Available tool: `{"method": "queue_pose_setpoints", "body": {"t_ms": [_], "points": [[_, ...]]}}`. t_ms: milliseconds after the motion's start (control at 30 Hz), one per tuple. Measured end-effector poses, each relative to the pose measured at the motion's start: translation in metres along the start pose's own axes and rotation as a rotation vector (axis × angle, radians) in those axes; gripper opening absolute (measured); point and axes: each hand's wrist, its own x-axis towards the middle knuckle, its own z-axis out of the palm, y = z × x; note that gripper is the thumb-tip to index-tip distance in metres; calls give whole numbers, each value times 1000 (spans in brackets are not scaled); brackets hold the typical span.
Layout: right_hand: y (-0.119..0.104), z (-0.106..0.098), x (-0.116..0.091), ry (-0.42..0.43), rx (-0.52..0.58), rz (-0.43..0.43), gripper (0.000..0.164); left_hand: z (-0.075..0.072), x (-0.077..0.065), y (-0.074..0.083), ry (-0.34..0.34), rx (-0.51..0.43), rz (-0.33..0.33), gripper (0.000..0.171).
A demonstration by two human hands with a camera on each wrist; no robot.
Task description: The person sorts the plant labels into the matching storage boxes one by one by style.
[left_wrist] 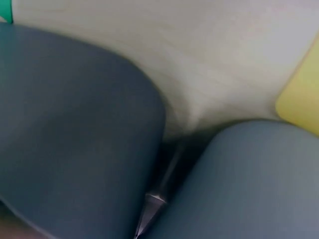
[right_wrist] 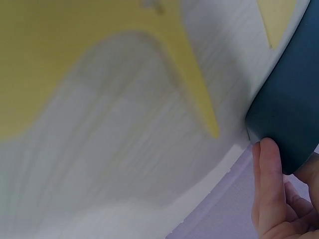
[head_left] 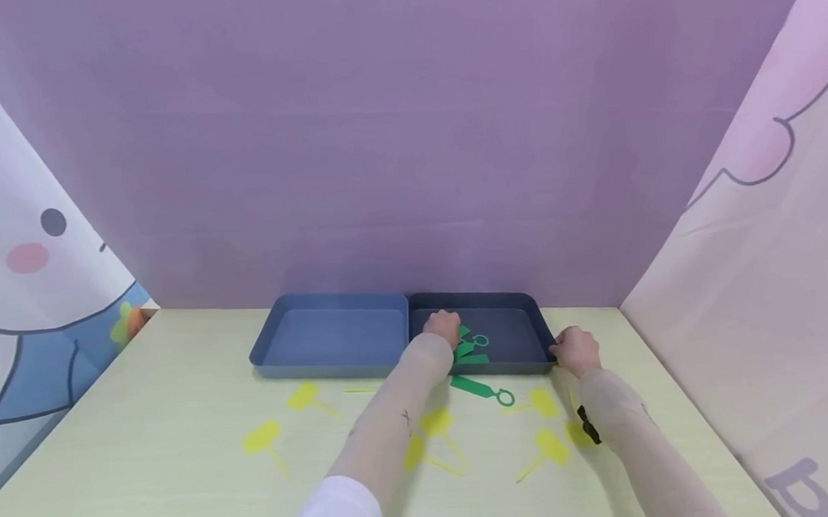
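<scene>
My right hand [head_left: 575, 349] pinches the front right corner of a dark navy tray [head_left: 510, 324]; in the right wrist view its fingers [right_wrist: 271, 174] lie against the tray's outer wall. Over the left part of that tray is my left hand [head_left: 443, 327], next to several flat green tags [head_left: 469, 348] with ring ends. Its fingertips are hidden, so whether it grips a tag is not visible. Just in front of the tray lies another green ring-ended tag [head_left: 473, 387]. In the left wrist view, the front corners of the two trays [left_wrist: 99, 114] meet.
A blue tray [head_left: 341, 331] stands against the navy tray's left side. Several flat yellow mallet-shaped pieces [head_left: 262, 436] lie scattered on the pale wood table [head_left: 152, 455]. A small black object [head_left: 588, 425] shows beside the right forearm. Behind the trays rises a purple backdrop [head_left: 409, 135].
</scene>
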Motion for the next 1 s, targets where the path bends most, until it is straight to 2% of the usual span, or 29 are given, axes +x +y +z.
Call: {"method": "queue_pose_setpoints", "body": {"t_ms": [200,433,700,1000], "points": [[-2,1,0,-5,10,10,18,1,0,-2,18,-14,-14,12],[-2,2,0,-2,11,15,22,4,0,-4,25,-20,-10,13],[-5,0,-1,11,15,-7,31,-5,-2,-4,1,-37,-22,12],[-2,0,-2,7,10,2,35,-12,-7,-3,-17,-53,21,17]]}}
